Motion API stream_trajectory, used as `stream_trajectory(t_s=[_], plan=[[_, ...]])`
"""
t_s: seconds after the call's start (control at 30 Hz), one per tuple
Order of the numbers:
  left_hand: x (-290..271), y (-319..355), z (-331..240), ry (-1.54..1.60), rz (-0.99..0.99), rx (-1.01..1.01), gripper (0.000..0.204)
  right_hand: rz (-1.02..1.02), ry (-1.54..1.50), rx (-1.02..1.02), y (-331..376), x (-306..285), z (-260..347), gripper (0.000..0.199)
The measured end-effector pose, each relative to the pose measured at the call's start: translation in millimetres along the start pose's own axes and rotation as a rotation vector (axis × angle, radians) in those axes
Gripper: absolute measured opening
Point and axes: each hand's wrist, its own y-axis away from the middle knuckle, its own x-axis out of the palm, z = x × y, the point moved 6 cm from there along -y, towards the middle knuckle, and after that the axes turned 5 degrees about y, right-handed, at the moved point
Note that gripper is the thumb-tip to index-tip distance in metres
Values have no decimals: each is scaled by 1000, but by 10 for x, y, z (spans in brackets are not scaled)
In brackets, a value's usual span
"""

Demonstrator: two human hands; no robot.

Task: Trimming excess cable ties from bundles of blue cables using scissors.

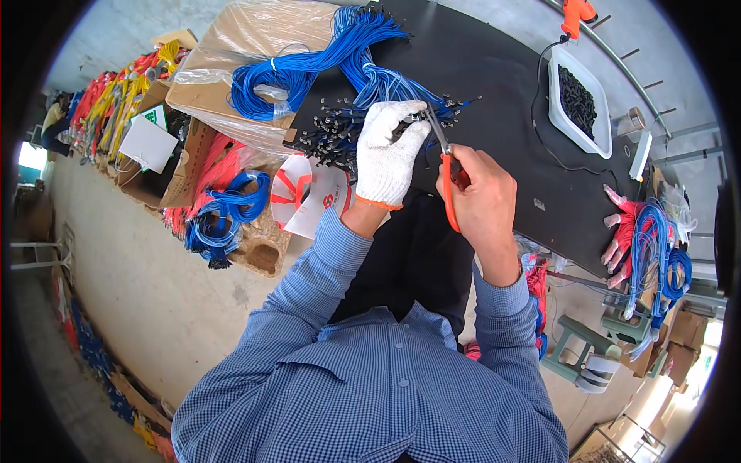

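Observation:
My left hand [386, 150], in a white knit glove with an orange cuff, pinches a small dark cable end [415, 117] between thumb and fingers. Bare, my right hand [482, 193] grips orange-handled scissors [448, 166]. Their metal blades point up and away, close beside the left fingertips; whether they touch the cable end cannot be made out. Behind and left of the glove, many cable ends with black and metal tips [328, 139] lie on the black tabletop [494, 100]. A bundle of blue cables [386, 81] runs back from them.
A white tray of small black parts [554, 92] sits at the back right, near an orange heat gun [575, 15] with a black cord. Cardboard boxes [189, 162] and coiled blue cables [231, 212] stand left. Blue and red bundles [648, 247] hang right; a green stool [575, 347] is below.

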Motion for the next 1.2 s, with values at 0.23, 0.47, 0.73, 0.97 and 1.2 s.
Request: stream_trajectory(t_s=[0.23, 0.47, 0.73, 0.97, 1.2], plan=[[-10, -3, 35, 10, 20, 19, 25, -28, 185, -53, -66, 31, 120, 22], [-21, 7, 57, 16, 10, 7, 25, -4, 177, -40, -73, 29, 109, 21], [-5, 0, 45, 6, 21, -16, 26, -25, 100, -40, -81, 31, 78, 16], [8, -9, 60, 3, 30, -16, 26, 12, 115, 3, -77, 36, 58, 23], [17, -9, 71, 9, 43, -47, 26, 24, -14, 26, -72, 84, -15, 23]])
